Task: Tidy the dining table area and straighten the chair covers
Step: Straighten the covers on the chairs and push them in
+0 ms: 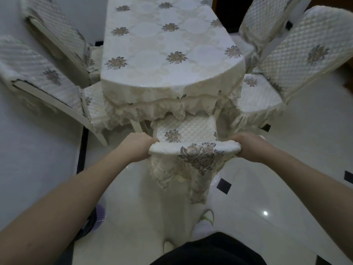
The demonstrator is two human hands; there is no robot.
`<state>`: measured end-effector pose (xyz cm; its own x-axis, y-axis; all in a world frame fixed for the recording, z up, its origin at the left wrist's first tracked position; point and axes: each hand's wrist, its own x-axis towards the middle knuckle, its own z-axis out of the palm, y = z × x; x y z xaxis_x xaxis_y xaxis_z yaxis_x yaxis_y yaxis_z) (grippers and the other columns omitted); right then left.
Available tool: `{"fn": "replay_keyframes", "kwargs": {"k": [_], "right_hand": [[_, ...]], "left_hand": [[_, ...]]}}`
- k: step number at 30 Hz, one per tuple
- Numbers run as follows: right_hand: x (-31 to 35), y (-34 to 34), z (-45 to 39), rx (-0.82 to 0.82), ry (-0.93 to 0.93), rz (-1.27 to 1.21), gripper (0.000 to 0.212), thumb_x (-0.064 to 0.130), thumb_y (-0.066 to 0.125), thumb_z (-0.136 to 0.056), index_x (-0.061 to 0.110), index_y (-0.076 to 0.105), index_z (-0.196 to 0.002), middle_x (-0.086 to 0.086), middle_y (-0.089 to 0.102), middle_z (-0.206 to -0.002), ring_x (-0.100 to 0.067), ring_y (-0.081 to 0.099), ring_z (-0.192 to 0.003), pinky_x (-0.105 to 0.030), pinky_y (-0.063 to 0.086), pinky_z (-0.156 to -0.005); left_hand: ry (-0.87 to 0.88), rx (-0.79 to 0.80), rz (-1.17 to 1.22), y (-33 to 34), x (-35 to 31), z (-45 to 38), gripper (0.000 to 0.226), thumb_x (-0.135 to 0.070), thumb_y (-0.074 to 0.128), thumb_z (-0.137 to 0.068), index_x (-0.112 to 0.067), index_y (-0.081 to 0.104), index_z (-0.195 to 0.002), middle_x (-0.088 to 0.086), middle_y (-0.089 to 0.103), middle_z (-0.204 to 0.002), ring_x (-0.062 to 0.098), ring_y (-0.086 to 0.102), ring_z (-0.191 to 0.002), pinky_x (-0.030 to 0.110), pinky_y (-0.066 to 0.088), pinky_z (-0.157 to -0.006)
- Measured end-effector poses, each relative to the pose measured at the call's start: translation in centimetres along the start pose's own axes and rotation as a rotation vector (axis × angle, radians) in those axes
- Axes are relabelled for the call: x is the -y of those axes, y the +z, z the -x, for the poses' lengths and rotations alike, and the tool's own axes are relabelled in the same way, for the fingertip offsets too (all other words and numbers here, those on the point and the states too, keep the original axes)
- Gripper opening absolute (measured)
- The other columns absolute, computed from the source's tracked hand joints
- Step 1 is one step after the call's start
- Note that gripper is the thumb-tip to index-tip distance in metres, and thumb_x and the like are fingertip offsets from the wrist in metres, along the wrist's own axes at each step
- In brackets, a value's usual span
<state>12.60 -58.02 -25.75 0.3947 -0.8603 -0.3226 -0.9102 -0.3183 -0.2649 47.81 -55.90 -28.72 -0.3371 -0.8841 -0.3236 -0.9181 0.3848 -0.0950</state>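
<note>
We see both hands clamped on the top edge of the nearest chair's back: the left hand (138, 147) curls its fingers over the left end of the quilted chair cover (193, 150), and the right hand (250, 148) grips the right end, so the cover's padded top is held between them. The cover's embroidered flower panel and lace trim hang down the chair back toward us. Beyond, the chair seat (185, 129) is tucked partly under the surface (168, 46), a table draped in a cream tablecloth with flower motifs and a frilled lace hem. Two covered chairs (44, 73) stand on the left side and two covered chairs (298, 58) on the right. The floor (277, 197) is glossy pale tile with small dark inset squares. We see no containers.
</note>
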Motion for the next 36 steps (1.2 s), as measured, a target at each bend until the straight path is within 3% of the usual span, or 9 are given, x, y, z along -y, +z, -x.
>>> {"fn": "replay_keyframes", "kwargs": {"k": [2, 6, 12, 18, 27, 29, 32, 34, 36], "right_hand": [[-0.8, -0.3, -1.4, -0.042, 0.002, -0.012, 0.038, 0.005, 0.06, -0.077, 0.027, 0.068, -0.106, 0.005, 0.066, -0.098, -0.012, 0.049, -0.083, -0.018, 0.023, -0.052], [-2.4, -0.9, -4.3, -0.071, -0.035, -0.033, 0.037, 0.002, 0.059, -0.074, 0.025, 0.069, -0.102, 0.008, 0.061, -0.088, -0.014, 0.055, -0.085, -0.011, 0.025, -0.051], [-5.2, -1.4, -8.6, -0.182, -0.194, -0.047, 0.043, -0.003, 0.063, -0.071, 0.019, 0.066, -0.108, -0.004, 0.068, -0.1, -0.027, 0.06, -0.092, -0.036, 0.042, -0.07], [-6.9, -1.8, -10.8, -0.224, -0.241, -0.019, 0.042, -0.006, 0.065, -0.068, 0.019, 0.067, -0.102, -0.005, 0.069, -0.092, -0.028, 0.06, -0.085, -0.04, 0.043, -0.073], [-8.1, 0.3, -10.7, -0.274, -0.262, -0.061, 0.046, -0.009, 0.063, -0.066, 0.02, 0.068, -0.101, -0.003, 0.069, -0.094, -0.031, 0.06, -0.086, -0.039, 0.041, -0.077], [-8.1, 0.6, -10.5, -0.215, -0.246, -0.032, 0.048, -0.001, 0.066, -0.07, 0.026, 0.066, -0.109, 0.0, 0.065, -0.107, -0.027, 0.057, -0.098, -0.036, 0.034, -0.082], [-8.2, 0.5, -10.1, -0.1, -0.288, 0.018, 0.062, 0.039, 0.08, -0.066, 0.034, 0.058, -0.123, 0.01, 0.057, -0.124, -0.016, 0.05, -0.115, -0.035, 0.03, -0.093], [-8.0, 0.5, -9.7, -0.12, -0.313, 0.02, 0.068, 0.059, 0.077, -0.06, 0.031, 0.061, -0.119, 0.01, 0.063, -0.115, -0.015, 0.057, -0.108, -0.033, 0.033, -0.089], [-7.9, 1.2, -9.3, -0.268, -0.371, 0.001, 0.058, 0.067, 0.064, -0.062, 0.026, 0.069, -0.103, 0.006, 0.069, -0.091, -0.02, 0.065, -0.085, -0.032, 0.037, -0.075]], "left_hand": [[-0.008, -0.003, -0.017, -0.4, 0.4, -1.0, 0.031, -0.026, 0.054, -0.083, -0.035, 0.061, -0.111, -0.003, 0.066, -0.089, 0.02, 0.059, -0.079, 0.028, 0.043, -0.059], [-0.048, 0.009, -0.049, -1.4, 1.0, -3.0, 0.027, -0.029, 0.054, -0.085, -0.032, 0.06, -0.111, -0.004, 0.066, -0.089, 0.018, 0.05, -0.071, 0.027, 0.04, -0.059], [-0.099, 0.014, -0.078, -2.8, 1.6, -5.7, 0.023, -0.033, 0.054, -0.087, -0.029, 0.06, -0.109, -0.003, 0.063, -0.086, 0.017, 0.044, -0.068, 0.026, 0.036, -0.058], [-0.068, 0.011, -0.038, -2.0, 1.3, -7.2, 0.031, -0.037, 0.052, -0.087, -0.034, 0.057, -0.117, -0.004, 0.068, -0.095, 0.019, 0.063, -0.084, 0.029, 0.048, -0.065], [-0.07, 0.066, -0.004, -1.4, 0.3, -6.8, 0.026, -0.044, 0.052, -0.087, -0.041, 0.058, -0.113, -0.007, 0.068, -0.095, 0.017, 0.064, -0.084, 0.026, 0.046, -0.062], [-0.062, 0.059, 0.011, -1.2, 0.1, -6.4, 0.025, -0.042, 0.052, -0.087, -0.041, 0.059, -0.111, -0.007, 0.068, -0.093, 0.017, 0.064, -0.082, 0.027, 0.048, -0.064], [-0.049, 0.067, 0.011, -0.8, -0.4, -5.9, 0.024, -0.04, 0.051, -0.088, -0.039, 0.06, -0.111, -0.006, 0.068, -0.09, 0.017, 0.063, -0.079, 0.028, 0.05, -0.065], [-0.045, 0.066, -0.003, -0.6, -0.7, -5.7, 0.023, -0.038, 0.05, -0.09, -0.035, 0.06, -0.11, -0.004, 0.067, -0.09, 0.019, 0.063, -0.08, 0.027, 0.047, -0.064], [-0.044, 0.053, -0.023, -0.4, -0.9, -5.7, 0.023, -0.037, 0.05, -0.09, -0.033, 0.06, -0.11, -0.003, 0.068, -0.092, 0.021, 0.064, -0.081, 0.027, 0.044, -0.064]]}}
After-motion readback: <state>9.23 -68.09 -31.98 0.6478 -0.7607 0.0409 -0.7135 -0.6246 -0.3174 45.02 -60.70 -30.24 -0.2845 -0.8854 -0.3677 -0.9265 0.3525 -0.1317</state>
